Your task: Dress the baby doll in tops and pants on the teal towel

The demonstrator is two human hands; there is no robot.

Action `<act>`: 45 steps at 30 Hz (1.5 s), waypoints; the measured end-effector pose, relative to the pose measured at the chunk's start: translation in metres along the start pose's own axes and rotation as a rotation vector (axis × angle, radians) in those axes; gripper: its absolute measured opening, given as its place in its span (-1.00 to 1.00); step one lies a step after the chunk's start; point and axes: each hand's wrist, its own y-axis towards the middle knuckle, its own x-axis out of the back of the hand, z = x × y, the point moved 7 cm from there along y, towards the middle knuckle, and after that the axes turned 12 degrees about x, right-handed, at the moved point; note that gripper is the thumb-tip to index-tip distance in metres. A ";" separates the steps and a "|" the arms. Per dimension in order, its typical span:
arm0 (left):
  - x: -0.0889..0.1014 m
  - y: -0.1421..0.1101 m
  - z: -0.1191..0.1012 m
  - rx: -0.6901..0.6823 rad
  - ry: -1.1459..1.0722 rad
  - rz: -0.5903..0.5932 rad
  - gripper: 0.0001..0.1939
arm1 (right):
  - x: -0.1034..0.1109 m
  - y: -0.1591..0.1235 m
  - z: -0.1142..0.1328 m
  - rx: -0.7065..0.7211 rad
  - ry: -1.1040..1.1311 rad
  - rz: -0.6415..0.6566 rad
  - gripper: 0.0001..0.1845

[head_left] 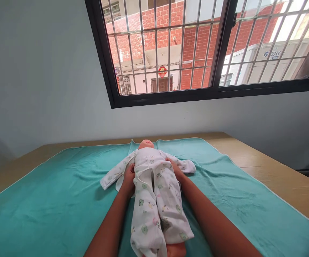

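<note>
A baby doll [146, 143] lies on its back, head away from me, in a white printed top [150, 157] with long sleeves spread to both sides. Printed white trousers [146, 203] cover its legs, and a bare foot shows below one trouser leg. At the left of the doll's waist, my left hand [129, 176] is closed on the trousers' upper edge. My right hand [176, 170] grips the trousers at the opposite side of the waist, its fingertips partly hidden by cloth. Some loose white fabric [119, 182] lies beside my left hand.
Under the doll is a teal blanket [63, 189] spread over a wooden table [250, 164]. Behind the table stands a grey-white wall [50, 89] with a black-framed, barred window [165, 98]. A brick building shows outside.
</note>
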 end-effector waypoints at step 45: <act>0.007 0.047 -0.041 -0.266 0.789 -0.003 -0.79 | -0.011 0.017 0.013 0.236 -0.266 -0.014 -0.74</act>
